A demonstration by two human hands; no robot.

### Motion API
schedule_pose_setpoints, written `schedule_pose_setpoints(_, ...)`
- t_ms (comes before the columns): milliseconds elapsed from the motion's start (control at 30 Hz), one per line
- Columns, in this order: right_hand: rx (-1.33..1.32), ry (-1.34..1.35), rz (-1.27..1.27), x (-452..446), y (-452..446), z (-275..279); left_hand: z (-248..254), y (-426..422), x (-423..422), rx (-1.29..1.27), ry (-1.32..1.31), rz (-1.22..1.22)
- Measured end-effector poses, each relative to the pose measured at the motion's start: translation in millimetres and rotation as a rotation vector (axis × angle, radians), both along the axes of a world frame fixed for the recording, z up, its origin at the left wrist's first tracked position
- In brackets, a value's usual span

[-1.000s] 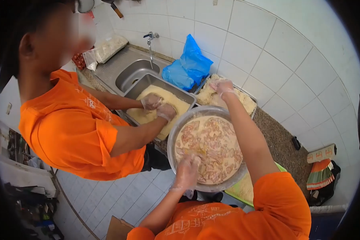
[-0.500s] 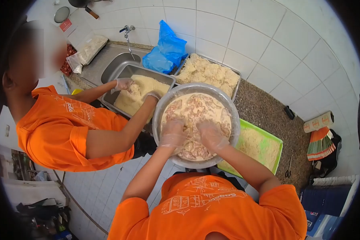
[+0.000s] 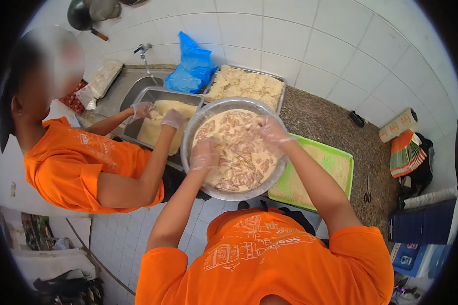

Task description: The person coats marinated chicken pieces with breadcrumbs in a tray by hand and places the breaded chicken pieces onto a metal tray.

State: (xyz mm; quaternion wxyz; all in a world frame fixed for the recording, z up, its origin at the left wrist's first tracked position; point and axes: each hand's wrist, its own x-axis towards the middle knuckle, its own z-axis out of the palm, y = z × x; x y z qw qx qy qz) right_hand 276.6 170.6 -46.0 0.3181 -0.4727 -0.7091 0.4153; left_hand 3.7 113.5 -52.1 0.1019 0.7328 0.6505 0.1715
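Note:
A large metal bowl (image 3: 229, 195) holds raw meat pieces (image 3: 234, 161) in a pale, creamy batter. My left hand (image 3: 204, 155), in a clear plastic glove, is at the left side of the bowl, with its fingertips down by the batter and partly hidden. Over the far right part of the bowl, my right hand (image 3: 271, 133), also gloved, has its fingers curled inward at the meat; what lies in them is unclear. To the right of the bowl is a green tray (image 3: 349, 175) with pale crumbs spread over it.
At the left, a co-worker in orange has gloved hands (image 3: 173, 119) over a metal pan (image 3: 146, 94) of crumbs. Behind the bowl stand a tray of coated pieces (image 3: 247, 89) and a blue plastic bag (image 3: 192, 68). Scissors (image 3: 368, 193) lie on the speckled counter (image 3: 315, 109). A sink (image 3: 137, 91) is farther left.
My hands have moved apart: the left toward the bowl's left side, the right up toward its far right rim. The co-worker's nearer hand has lifted in the crumb pan. The view has shifted slightly.

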Motion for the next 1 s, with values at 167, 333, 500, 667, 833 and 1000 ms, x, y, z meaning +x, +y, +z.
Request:
schedule_pose_setpoints(167, -0.316, 0.277, -0.142, 87.8, -56.1, 94.9, 0.5, -7.3, 8.5, 0.089, 0.169, -0.097)
schedule_pose_setpoints(333, -0.298, 0.099, -0.476, 175.3, -110.4, 74.8, 3.2, -4.0, 23.6, -0.216, 0.182, 0.058)
schedule_pose_setpoints(500, -0.024, -0.344, -0.631, 218.5, -145.4, -42.4, 41.6, -12.4, 45.1, -0.279, 0.091, 0.100)
schedule_pose_setpoints(667, -0.323, -0.120, -0.702, 266.1, -203.4, -46.7, 45.5, -7.3, 64.1, -0.112, -0.213, 0.008)
schedule_pose_setpoints(833, -0.483, 0.050, -0.904, 267.3, -252.5, -17.6, 94.3, -28.3, 157.8, -0.266, -0.455, -0.076)
schedule_pose_setpoints(1000, -0.480, 0.066, -0.768, 272.2, -269.2, -63.6, 41.6, -57.2, 275.3, -0.610, -0.834, 0.012)
